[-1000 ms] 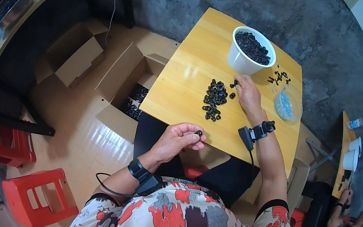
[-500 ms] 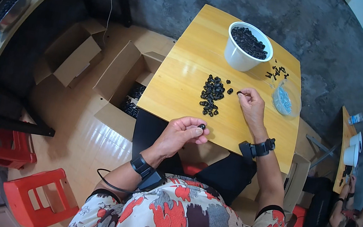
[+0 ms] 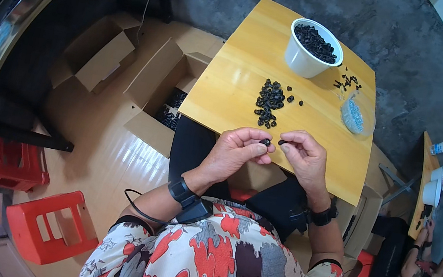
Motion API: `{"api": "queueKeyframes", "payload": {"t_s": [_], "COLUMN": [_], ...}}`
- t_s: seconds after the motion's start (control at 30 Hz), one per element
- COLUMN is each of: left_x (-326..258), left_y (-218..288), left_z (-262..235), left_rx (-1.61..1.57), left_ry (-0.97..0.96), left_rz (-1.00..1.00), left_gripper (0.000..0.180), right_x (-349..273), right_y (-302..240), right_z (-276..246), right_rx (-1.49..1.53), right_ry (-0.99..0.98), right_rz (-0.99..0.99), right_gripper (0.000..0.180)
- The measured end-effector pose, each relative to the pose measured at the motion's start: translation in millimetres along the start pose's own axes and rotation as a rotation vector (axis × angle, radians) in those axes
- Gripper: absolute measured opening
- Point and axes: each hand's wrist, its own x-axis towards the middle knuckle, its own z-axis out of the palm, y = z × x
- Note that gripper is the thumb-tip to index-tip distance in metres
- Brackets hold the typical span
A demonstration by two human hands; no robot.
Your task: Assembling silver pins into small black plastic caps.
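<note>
Between the thumb and fingers of my left hand (image 3: 234, 151) is a small round black part (image 3: 265, 142). My right hand (image 3: 306, 159) pinches a small dark black piece (image 3: 282, 142) just beside it; its exact kind is too small to tell. The two pieces are close but apart, over the near edge of the wooden table (image 3: 223, 89). Farther off on the tabletop lies a pile of short black cylindrical parts (image 3: 269, 102), with a few loose ones to its right.
A white bucket (image 3: 301, 64) full of black parts stands at the table's far side. To the right are scattered small black pieces (image 3: 348, 82) and a clear tub (image 3: 353, 116) of light blue bits. An open carton (image 3: 153, 72) sits left; a co-worker (image 3: 415, 268) is at far right.
My right hand has come back from beside the pile toward my left hand, carrying a small black piece. My left hand keeps its black part and has shifted slightly right and up.
</note>
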Motion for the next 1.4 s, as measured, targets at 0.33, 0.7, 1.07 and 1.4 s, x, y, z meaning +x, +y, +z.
{"api": "queueKeyframes", "payload": {"t_s": [0.33, 0.7, 1.07, 1.4], "left_x": [-5.9, -5.4, -3.6, -4.2], "left_y": [0.6, -1.9, -5.5, -5.3], "left_z": [4.5, 4.4, 3.2, 7.1], "left_rx": [0.092, 0.096, 0.061, -0.052], "left_ry": [-0.049, -0.034, -0.019, 0.01], "left_rz": [0.06, 0.058, 0.0, -0.116], "left_gripper": [0.023, 0.024, 0.025, 0.025], "right_x": [-1.9, 1.3, 1.8, -7.0], "right_y": [-17.2, -19.1, -6.9, 9.8], "right_z": [10.3, 12.6, 13.9, 26.3], "right_rx": [-0.352, -0.47, -0.482, -0.386], "right_ry": [-0.056, -0.101, -0.072, 0.059], "right_rz": [-0.197, -0.276, -0.298, -0.262], "right_gripper": [0.014, 0.014, 0.014, 0.013]}}
